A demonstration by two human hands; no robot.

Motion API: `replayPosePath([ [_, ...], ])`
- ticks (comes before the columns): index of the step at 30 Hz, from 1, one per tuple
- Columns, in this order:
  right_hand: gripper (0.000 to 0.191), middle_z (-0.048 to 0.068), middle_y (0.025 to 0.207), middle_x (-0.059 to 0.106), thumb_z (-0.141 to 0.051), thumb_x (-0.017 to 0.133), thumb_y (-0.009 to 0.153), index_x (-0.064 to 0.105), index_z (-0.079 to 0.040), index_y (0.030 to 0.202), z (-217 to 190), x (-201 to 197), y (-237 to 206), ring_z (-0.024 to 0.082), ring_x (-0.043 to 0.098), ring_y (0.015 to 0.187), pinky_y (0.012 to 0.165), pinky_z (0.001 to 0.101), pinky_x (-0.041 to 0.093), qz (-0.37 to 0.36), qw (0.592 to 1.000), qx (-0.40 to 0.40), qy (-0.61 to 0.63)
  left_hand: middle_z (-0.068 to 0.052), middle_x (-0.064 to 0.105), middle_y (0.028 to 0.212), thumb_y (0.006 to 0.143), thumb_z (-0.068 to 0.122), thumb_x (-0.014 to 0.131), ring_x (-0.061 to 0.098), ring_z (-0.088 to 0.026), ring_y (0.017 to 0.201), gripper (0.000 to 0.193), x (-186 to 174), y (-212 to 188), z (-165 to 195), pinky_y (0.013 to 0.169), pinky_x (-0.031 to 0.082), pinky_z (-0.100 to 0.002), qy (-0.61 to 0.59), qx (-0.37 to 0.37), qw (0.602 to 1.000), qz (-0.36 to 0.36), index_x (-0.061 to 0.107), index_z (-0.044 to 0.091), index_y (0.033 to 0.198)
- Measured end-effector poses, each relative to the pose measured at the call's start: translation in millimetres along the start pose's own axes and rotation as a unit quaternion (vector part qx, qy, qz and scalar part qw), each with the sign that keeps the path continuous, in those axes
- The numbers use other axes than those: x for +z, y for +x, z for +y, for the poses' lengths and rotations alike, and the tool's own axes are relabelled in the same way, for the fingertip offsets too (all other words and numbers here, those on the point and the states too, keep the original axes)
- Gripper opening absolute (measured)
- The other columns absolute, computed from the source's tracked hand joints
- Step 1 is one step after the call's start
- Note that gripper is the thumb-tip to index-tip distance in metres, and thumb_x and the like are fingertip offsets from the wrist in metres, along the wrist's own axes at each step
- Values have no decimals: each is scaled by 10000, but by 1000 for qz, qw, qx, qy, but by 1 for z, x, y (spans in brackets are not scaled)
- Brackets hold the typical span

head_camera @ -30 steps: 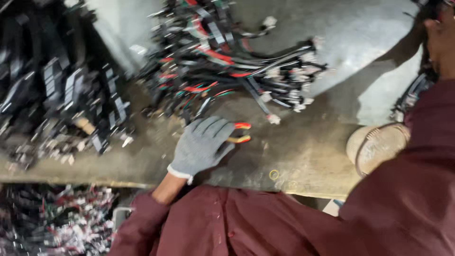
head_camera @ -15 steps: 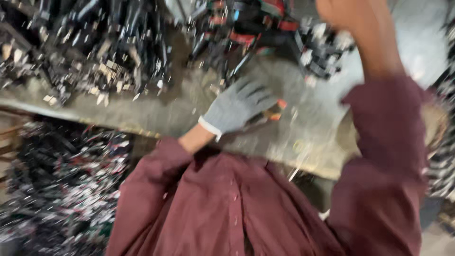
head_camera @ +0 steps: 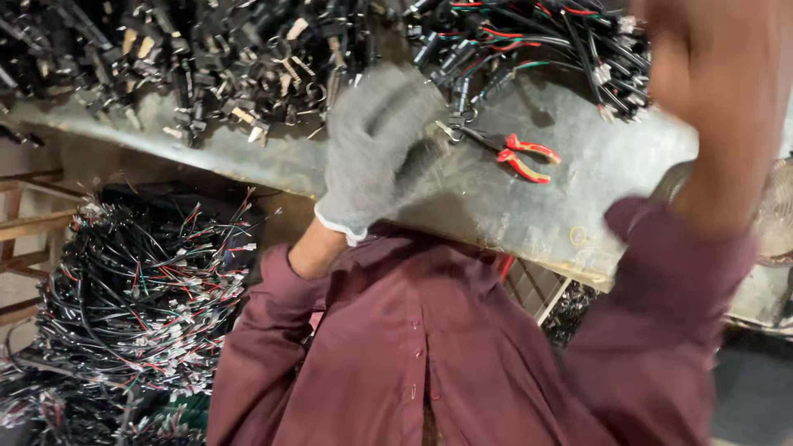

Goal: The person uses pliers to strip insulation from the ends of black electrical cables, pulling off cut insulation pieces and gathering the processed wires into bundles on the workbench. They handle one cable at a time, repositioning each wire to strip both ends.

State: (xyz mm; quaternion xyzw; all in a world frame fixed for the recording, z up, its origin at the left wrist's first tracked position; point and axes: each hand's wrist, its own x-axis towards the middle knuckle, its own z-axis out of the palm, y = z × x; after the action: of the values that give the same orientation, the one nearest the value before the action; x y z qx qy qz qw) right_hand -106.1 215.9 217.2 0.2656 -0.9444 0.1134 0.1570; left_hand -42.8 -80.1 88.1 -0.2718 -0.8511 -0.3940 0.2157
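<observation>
My left hand (head_camera: pixel 376 153), in a grey knit glove, hovers blurred over the grey metal worktable (head_camera: pixel 595 198) with loosely bent fingers and nothing in it. Red-handled pliers (head_camera: pixel 516 154) lie on the table just right of it, not touched. My right arm, in a maroon sleeve, is raised at the right. Its bare forearm runs up to the top edge, where my right hand (head_camera: pixel 673 37) is a blur, its fingers unreadable.
A pile of black plugs and cables (head_camera: pixel 198 58) covers the table's far left. A bundle of black, red and green wire harnesses (head_camera: pixel 545 41) lies at the far right. Below the table edge a large heap of wires (head_camera: pixel 132 314) sits beside a wooden frame (head_camera: pixel 25 223).
My left hand has lifted off the pliers, which now lie alone on the table. My right arm has swung up on the right, and the view has tilted down.
</observation>
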Motion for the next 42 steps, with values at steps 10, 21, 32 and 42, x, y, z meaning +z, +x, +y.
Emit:
replayPosePath([
  [10,201,115,1232,620,-208,582,1124,599,-47,1242,-121,92,-130,256,567,1153,1036,424,515,263,880,296,263,-34,619,1013,937,218,777,576,-112,874,319,20,-84,44,789,508,-280,-398,-253,859,-198,710,30,1186],
  [21,307,-25,758,581,-302,591,1156,608,-36,1308,-181,112,-211,103,424,598,592,310,397,192,407,226,864,-51,663,1063,998,233,659,559,-145,891,466,51,-174,79,742,458,-285,-584,-456,660,-128,551,32,1405],
  [32,322,127,798,633,-128,684,901,660,-38,1209,-226,85,-267,295,643,656,603,432,486,56,949,-9,309,-72,648,1156,1057,335,594,618,-156,1056,397,51,-171,103,963,525,-312,-583,-313,732,-163,580,44,1327],
  [42,267,170,873,647,86,609,919,584,33,1179,-218,127,-269,349,647,699,600,368,472,105,908,199,353,-141,632,1012,1071,260,631,655,-294,920,265,32,-154,120,839,550,-436,-752,-276,592,90,584,11,1147],
])
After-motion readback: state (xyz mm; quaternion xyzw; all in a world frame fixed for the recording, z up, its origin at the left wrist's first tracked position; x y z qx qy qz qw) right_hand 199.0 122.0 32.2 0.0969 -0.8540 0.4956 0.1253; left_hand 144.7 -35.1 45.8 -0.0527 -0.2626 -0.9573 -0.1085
